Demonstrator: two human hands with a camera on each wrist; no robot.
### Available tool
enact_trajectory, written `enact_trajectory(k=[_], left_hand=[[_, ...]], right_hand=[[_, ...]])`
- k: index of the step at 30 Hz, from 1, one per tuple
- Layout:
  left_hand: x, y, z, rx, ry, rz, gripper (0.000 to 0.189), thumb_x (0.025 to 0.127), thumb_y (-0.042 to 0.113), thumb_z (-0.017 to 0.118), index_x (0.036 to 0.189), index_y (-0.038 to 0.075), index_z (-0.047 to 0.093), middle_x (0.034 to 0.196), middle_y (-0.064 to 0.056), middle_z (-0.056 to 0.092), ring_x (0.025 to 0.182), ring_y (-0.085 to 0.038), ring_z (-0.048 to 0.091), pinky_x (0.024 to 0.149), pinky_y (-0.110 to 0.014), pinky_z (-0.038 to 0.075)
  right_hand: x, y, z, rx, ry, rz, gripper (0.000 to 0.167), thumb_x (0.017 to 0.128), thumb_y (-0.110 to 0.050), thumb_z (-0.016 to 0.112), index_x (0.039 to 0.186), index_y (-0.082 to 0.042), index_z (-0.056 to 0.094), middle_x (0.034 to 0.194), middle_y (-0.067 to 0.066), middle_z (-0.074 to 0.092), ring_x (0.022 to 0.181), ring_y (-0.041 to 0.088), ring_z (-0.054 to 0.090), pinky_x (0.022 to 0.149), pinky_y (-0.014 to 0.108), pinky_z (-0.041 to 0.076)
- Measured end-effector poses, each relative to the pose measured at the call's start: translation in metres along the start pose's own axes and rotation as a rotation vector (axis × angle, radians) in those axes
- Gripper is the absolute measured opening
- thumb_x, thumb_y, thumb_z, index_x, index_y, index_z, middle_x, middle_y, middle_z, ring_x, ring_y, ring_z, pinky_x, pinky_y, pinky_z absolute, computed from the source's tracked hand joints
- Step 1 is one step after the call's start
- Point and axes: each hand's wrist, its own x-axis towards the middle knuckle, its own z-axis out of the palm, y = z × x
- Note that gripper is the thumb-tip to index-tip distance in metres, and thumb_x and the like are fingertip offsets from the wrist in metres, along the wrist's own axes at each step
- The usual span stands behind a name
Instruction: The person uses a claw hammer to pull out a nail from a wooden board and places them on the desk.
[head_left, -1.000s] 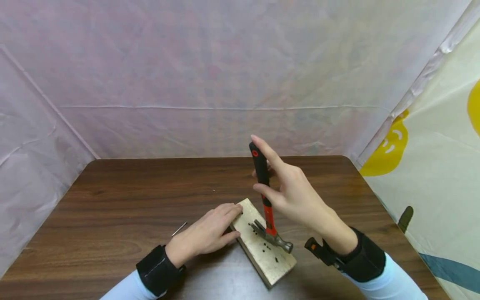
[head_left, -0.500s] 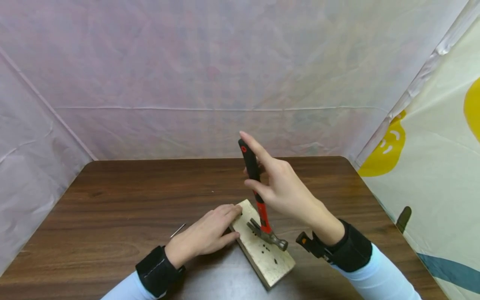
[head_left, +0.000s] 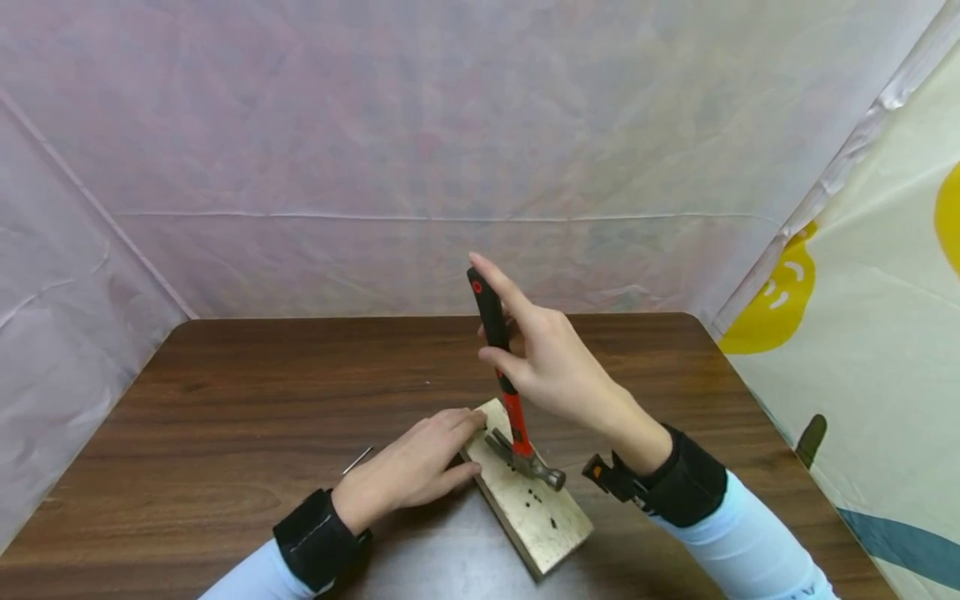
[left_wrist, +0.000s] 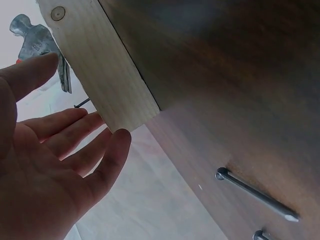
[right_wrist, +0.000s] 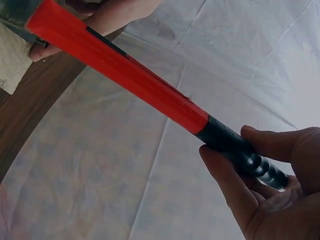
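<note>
My right hand [head_left: 558,354] holds a claw hammer [head_left: 517,423] by its black grip, thumb and fingers on either side of the handle in the right wrist view. The red lower handle [right_wrist: 120,75] slants toward the head. The handle rises from a steel head [head_left: 536,471], which lies close over a pale wooden board [head_left: 562,533], claw toward the far left end. My left hand [head_left: 416,462] rests at that end, fingers straight along its edge. A thin dark nail [left_wrist: 82,103] sticks out of the board beside those fingers in the left wrist view. Dark marks dot the board's top.
Beside my left wrist, a loose nail [head_left: 358,460] lies on the brown wooden table [head_left: 225,433]. In the left wrist view, two nails show, one whole nail [left_wrist: 257,194] and part of another [left_wrist: 261,235]. A pale cloth [head_left: 420,167] hangs behind the table.
My right hand and the hammer have moved left and slightly away from me, the hammer head sliding toward the board's far end. The left hand and the board stay in place.
</note>
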Motion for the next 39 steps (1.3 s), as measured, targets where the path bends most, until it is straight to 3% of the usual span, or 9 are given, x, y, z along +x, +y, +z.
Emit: enact_trajectory(k=[18,22,26,31,39], left_hand=[[0.001,0.0,-0.003,-0.033,-0.024,-0.014,0.061,0.1,0.026,0.069,0.148,-0.004,0.048,0.145,-0.02,0.054,0.134,-0.034,0.051,0.108,-0.048,0.044],[0.002,0.0,-0.003,-0.034,-0.025,-0.018,0.061,0.1,0.025,0.07,0.148,-0.004,0.049,0.144,-0.02,0.055,0.133,-0.033,0.052,0.108,-0.048,0.044],[0.002,0.0,-0.002,-0.045,-0.037,-0.028,0.06,0.1,0.025,0.069,0.149,-0.003,0.049,0.146,-0.019,0.054,0.135,-0.032,0.051,0.11,-0.047,0.043],[0.003,0.0,0.0,-0.057,-0.046,-0.004,0.058,0.1,0.025,0.069,0.149,0.0,0.049,0.147,-0.017,0.053,0.138,-0.031,0.049,0.111,-0.046,0.041],[0.004,0.0,0.0,-0.054,-0.043,0.014,0.06,0.101,0.026,0.069,0.149,-0.001,0.048,0.148,-0.017,0.053,0.138,-0.032,0.048,0.112,-0.046,0.04]], right_hand=[[0.009,0.003,0.006,0.003,-0.002,-0.005,0.101,0.092,0.002,0.075,0.166,-0.032,0.015,0.099,0.0,0.069,0.077,0.009,0.063,0.058,0.031,0.052],[0.012,0.003,0.007,0.0,-0.022,-0.001,0.102,0.093,0.001,0.073,0.166,-0.035,0.012,0.098,0.001,0.067,0.069,0.009,0.06,0.057,0.03,0.051],[0.015,0.003,0.008,-0.019,-0.048,0.011,0.103,0.095,-0.001,0.072,0.166,-0.037,0.008,0.084,-0.001,0.063,0.053,0.01,0.052,0.053,0.03,0.048],[0.021,0.005,0.008,-0.032,-0.088,0.03,0.102,0.096,-0.004,0.072,0.166,-0.035,0.006,0.069,-0.002,0.058,0.048,0.01,0.049,0.05,0.03,0.046],[0.026,0.012,0.009,0.004,-0.083,0.059,0.099,0.095,-0.004,0.074,0.166,-0.034,0.013,0.089,0.0,0.065,0.056,0.01,0.058,0.054,0.032,0.051]])
